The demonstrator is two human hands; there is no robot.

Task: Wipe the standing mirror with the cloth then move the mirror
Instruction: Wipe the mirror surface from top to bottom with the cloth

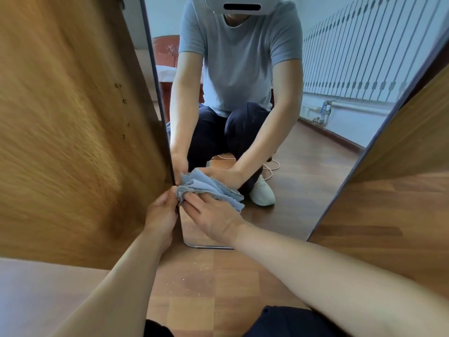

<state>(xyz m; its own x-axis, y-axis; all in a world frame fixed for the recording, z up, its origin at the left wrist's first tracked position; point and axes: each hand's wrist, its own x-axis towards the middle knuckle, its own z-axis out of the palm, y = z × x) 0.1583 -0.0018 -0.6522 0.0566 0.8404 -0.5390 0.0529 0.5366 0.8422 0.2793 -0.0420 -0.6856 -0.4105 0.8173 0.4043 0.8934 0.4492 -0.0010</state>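
Wooden floor (218,276) below, speckled. Steadying with left hand (161,210), which grips the mirror (291,142) at its lower left edge. Flat-fingered right hand (213,215) presses blue cloth (226,197) on glass there. Judged: wiping under way, move not begun.

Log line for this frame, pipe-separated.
phase: wiping | left hand grips mirror left edge | right hand presses cloth on lower glass | mirror upright on floor
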